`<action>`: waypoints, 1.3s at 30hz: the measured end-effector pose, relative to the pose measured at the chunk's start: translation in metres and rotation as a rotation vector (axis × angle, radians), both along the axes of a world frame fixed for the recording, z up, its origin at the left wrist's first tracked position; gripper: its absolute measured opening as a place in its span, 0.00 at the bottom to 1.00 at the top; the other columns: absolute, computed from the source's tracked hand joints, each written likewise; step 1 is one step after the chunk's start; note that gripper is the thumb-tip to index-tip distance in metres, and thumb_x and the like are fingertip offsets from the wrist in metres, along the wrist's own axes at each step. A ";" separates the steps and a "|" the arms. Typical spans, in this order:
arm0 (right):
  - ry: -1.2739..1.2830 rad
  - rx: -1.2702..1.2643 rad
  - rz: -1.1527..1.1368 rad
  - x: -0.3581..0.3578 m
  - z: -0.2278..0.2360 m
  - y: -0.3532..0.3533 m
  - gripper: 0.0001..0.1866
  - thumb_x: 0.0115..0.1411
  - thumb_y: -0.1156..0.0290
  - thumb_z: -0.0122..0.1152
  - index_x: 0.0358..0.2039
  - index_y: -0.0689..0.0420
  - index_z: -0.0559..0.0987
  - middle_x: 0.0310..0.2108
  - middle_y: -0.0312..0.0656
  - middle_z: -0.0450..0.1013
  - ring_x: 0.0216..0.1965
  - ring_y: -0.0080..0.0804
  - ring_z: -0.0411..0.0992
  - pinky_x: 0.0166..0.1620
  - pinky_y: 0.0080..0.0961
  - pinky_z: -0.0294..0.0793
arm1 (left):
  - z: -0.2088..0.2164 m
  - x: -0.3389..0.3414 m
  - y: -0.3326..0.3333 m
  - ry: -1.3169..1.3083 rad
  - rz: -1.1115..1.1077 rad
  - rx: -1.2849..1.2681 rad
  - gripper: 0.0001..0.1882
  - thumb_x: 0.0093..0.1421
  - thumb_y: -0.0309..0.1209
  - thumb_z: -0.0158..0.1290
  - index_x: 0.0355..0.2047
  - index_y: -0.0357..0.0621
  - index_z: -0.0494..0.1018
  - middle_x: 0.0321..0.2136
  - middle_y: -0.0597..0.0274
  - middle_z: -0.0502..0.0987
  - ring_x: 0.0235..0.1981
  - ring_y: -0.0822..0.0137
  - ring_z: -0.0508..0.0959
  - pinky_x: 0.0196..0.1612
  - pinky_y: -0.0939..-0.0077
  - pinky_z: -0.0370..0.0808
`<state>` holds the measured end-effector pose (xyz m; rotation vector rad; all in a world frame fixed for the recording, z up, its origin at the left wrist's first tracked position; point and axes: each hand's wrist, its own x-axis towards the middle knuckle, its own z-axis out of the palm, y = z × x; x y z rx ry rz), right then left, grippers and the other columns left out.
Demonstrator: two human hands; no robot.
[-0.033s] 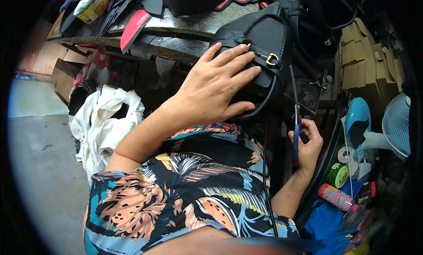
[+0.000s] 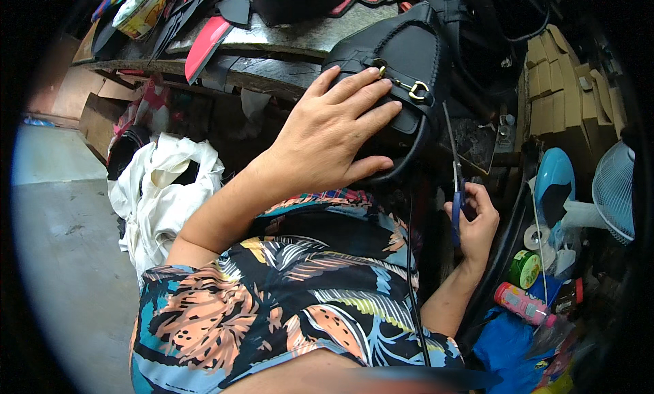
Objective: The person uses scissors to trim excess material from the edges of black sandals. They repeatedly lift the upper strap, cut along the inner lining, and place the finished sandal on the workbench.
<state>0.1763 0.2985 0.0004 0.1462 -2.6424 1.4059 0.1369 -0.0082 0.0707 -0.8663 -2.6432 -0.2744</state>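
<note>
My left hand [image 2: 335,130] lies flat, fingers spread, on a black leather piece [image 2: 398,43] that looks like a bag or a large shoe upper. A braided seam runs along the leather, and a strap with a gold metal ring fitting [image 2: 418,91] crosses it just beyond my fingertips. Its lower part is partly hidden under my hand. To the right, my right hand [image 2: 478,220] grips blue-handled scissors [image 2: 457,183], their narrow blades pointing up and away beside the leather. The blades look closed or nearly so.
A worn bench [image 2: 286,38] at the back bears black and pink cut pieces [image 2: 206,45]. White cloth [image 2: 160,190] hangs at my left. On the right are cardboard pieces [image 2: 565,98], a fan [image 2: 615,190], tape rolls [image 2: 536,237] and a pink bottle [image 2: 523,303].
</note>
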 end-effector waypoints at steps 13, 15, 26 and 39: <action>0.037 0.186 -0.019 0.004 0.009 -0.003 0.19 0.45 0.63 0.80 0.34 0.57 0.81 0.17 0.38 0.74 0.17 0.29 0.73 0.24 0.26 0.66 | -0.003 0.003 0.004 0.017 0.065 -0.061 0.33 0.61 0.54 0.56 0.62 0.52 0.72 0.64 0.54 0.68 0.68 0.52 0.63 0.71 0.48 0.54; 0.040 0.206 -0.044 0.005 0.008 -0.004 0.19 0.44 0.64 0.80 0.33 0.57 0.81 0.16 0.38 0.74 0.17 0.29 0.72 0.24 0.26 0.66 | -0.004 0.003 0.004 0.023 0.063 -0.053 0.33 0.60 0.54 0.56 0.61 0.52 0.72 0.64 0.54 0.68 0.68 0.52 0.63 0.71 0.48 0.54; 0.089 0.156 -0.040 0.003 0.008 0.004 0.18 0.43 0.65 0.80 0.32 0.56 0.82 0.16 0.38 0.73 0.17 0.27 0.71 0.24 0.25 0.65 | -0.009 0.001 0.005 0.059 0.036 0.007 0.32 0.56 0.51 0.61 0.57 0.47 0.75 0.60 0.51 0.71 0.67 0.52 0.65 0.69 0.45 0.55; -0.134 0.107 0.018 -0.009 0.024 0.001 0.12 0.53 0.77 0.73 0.36 0.64 0.80 0.22 0.31 0.76 0.24 0.11 0.71 0.28 0.11 0.66 | -0.011 0.002 0.004 0.041 0.053 0.001 0.32 0.57 0.51 0.61 0.58 0.49 0.74 0.61 0.53 0.70 0.67 0.53 0.64 0.69 0.45 0.55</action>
